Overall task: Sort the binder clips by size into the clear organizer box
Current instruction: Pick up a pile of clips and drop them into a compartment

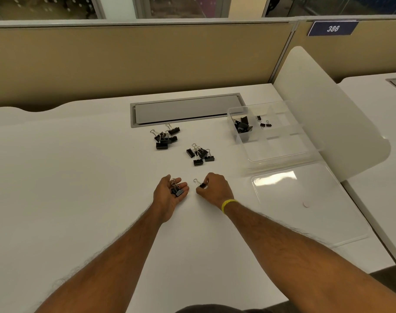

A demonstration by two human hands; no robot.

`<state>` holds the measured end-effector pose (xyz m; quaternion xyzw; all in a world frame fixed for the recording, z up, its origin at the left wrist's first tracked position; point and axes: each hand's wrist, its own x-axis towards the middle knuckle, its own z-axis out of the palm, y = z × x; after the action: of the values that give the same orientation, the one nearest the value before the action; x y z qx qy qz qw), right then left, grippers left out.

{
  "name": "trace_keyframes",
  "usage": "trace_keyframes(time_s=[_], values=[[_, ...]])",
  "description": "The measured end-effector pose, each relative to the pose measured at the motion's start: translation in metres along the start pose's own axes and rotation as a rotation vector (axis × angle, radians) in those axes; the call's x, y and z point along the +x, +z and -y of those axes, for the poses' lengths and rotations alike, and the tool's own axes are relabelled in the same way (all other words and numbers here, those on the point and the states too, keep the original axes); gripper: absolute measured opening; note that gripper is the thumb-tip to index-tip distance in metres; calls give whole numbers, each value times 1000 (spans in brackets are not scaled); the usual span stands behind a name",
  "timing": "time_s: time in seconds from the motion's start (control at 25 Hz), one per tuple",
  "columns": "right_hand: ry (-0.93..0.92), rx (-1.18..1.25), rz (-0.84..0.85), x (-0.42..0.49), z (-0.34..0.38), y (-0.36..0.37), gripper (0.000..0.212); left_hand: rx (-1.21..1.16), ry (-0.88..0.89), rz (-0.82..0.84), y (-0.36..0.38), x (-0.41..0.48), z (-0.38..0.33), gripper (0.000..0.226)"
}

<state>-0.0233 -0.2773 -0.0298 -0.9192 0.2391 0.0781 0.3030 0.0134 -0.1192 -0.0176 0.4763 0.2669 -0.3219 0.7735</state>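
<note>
Right hand (212, 188) pinches small black binder clip (201, 184), silver loops — left hand (170, 196) cupped loose, cradling clips (177, 190).

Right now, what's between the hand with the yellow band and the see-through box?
Only bare white desk: the head view shows nothing lying between the right hand, which pinches a small black binder clip, and the clear plastic organizer box.
</note>
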Motion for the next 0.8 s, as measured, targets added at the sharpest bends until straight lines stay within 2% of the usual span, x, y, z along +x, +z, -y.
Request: trace_keyframes(time_s=[0.12, 0.32, 0.4, 0.48, 0.64, 0.8], values=[[45, 256, -15, -3, 2, -3, 23, 4, 1, -7, 2, -1, 0, 42], [156, 1090, 127, -21, 12, -12, 13, 18, -10, 74, 24, -9, 5, 44], [204, 1305, 116, -24, 13, -16, 15, 4, -11, 112, 37, -12, 8, 43], [201, 1389, 26, -29, 14, -19, 16, 3, 1, 124, 52, -16, 12, 42], [135, 1362, -179, -37, 15, -32, 28, 14, 79, 184, 86, -26, 21, 39], [212, 1484, -275, -34, 8, -48, 24, 37, 84, 306, 122, -38, 29, 28]])
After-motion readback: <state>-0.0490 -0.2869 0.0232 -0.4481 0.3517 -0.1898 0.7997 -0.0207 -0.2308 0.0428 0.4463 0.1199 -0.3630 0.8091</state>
